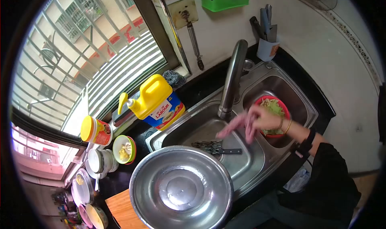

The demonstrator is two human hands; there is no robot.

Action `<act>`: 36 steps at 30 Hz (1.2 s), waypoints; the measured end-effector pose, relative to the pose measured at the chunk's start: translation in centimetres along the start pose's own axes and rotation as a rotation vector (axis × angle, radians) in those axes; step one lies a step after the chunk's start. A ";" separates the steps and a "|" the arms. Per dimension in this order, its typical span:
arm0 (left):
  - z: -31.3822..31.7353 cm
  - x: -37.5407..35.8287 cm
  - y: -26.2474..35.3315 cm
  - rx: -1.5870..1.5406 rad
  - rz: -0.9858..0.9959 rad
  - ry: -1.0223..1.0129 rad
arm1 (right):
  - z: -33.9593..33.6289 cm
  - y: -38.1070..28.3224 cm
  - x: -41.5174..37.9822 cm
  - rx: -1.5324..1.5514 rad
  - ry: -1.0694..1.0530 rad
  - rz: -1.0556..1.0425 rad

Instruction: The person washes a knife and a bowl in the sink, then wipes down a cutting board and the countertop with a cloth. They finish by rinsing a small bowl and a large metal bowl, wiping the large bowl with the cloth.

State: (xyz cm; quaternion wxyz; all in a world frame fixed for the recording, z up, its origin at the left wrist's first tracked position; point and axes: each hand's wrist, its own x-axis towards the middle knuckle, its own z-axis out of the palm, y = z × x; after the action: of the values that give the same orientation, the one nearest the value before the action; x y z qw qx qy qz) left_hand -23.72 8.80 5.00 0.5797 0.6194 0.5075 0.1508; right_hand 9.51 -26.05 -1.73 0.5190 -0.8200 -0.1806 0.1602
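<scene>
My right hand (263, 119), with a bracelet and a black band at the wrist, is closed on a limp pink strip (232, 126) that looks like raw meat. Motion blurs both. The strip hangs in two ends over the divider between the sink bowls, near the faucet (234, 76). Under the hand, a red basket (275, 136) holding pale green shredded vegetable sits in the right bowl. In the larger bowl (243, 170) lies a knife (231, 151) with a black handle and a dark patterned blade. My left hand is not in view.
A large steel basin (181, 154) stands at the front, beside a wooden board (122, 209). Along the window stand a yellow detergent jug (159, 98), a yellow-lidded tub (96, 131) and several bowls. A knife holder (266, 50) stands in the back corner.
</scene>
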 end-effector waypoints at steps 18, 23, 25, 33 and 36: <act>13.0 -4.0 -3.5 0.043 0.329 0.071 | -8.2 5.5 10.8 -0.380 0.531 -0.217; 14.8 -2.8 -3.4 0.088 0.339 0.059 | -1.6 -2.4 3.0 0.259 -0.033 -0.129; 15.4 -1.8 -4.2 0.067 0.401 0.061 | 1.7 -2.0 3.4 -0.086 -0.191 -0.261; 16.3 -0.4 -4.6 0.181 0.344 -0.045 | 16.6 5.2 9.6 -0.559 -0.298 -0.448; 16.5 0.5 -6.3 0.203 0.372 -0.043 | 19.1 9.2 10.0 -0.733 -0.444 -0.220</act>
State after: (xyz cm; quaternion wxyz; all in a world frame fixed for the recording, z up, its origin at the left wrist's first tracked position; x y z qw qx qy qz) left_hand -13.60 -1.27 -5.32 0.4874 0.7607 0.3844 0.1901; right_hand 10.93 -9.92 -18.72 0.1567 -0.8714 -0.4189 0.2015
